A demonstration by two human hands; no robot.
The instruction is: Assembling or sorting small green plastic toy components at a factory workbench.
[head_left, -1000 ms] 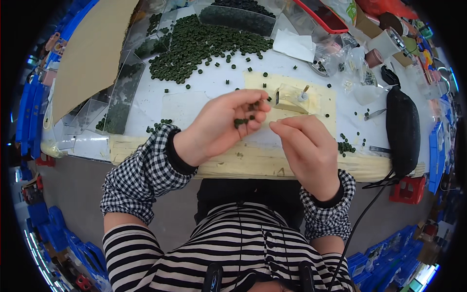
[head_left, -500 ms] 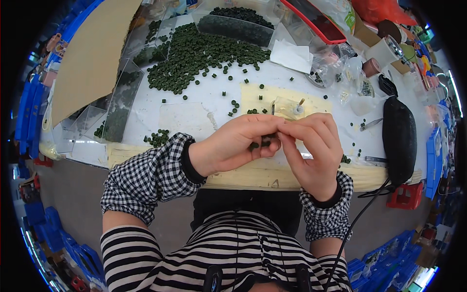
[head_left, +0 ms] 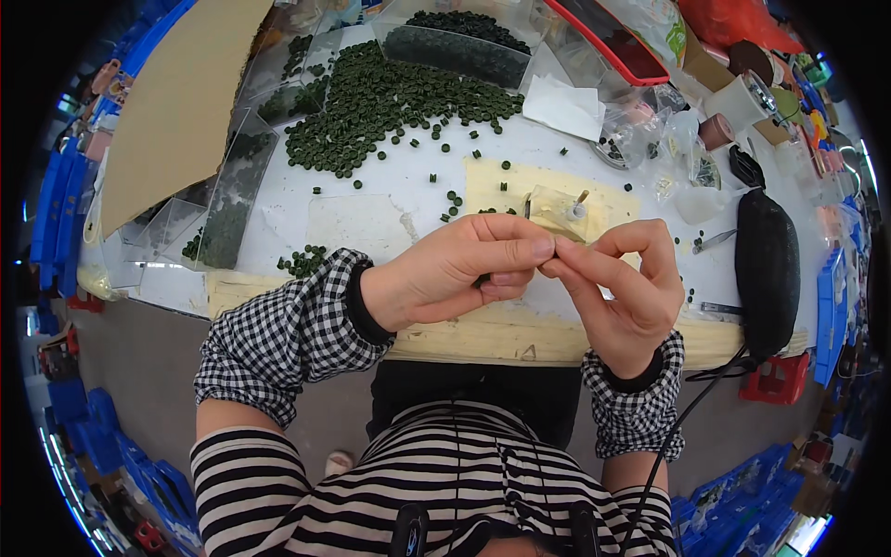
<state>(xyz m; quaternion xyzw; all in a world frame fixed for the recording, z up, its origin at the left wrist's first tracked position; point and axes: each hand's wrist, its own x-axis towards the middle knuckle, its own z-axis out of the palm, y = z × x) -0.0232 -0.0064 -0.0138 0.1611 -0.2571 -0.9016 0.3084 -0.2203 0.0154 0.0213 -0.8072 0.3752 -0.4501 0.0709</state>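
Observation:
My left hand and my right hand meet fingertip to fingertip above the front of the table. Thumb and forefinger of each are pinched together, and what lies between them is too small to make out. Dark green shows inside the curled lower fingers of my left hand, where small grooved rollers are mostly hidden. Just beyond the hands, a small fixture with an upright brass-coloured pin stands on a yellowish pad. A few loose dark green rollers lie left of it.
A large heap of dark green rollers spreads behind, before a clear bin of darker ones. Cardboard leans at left. White paper, a red-framed phone-like object, plastic bags and a black pouch lie toward the right.
My hands have shifted slightly right, and my right hand has turned with its fingers more bent. The rollers in my left hand are now more covered by its fingers.

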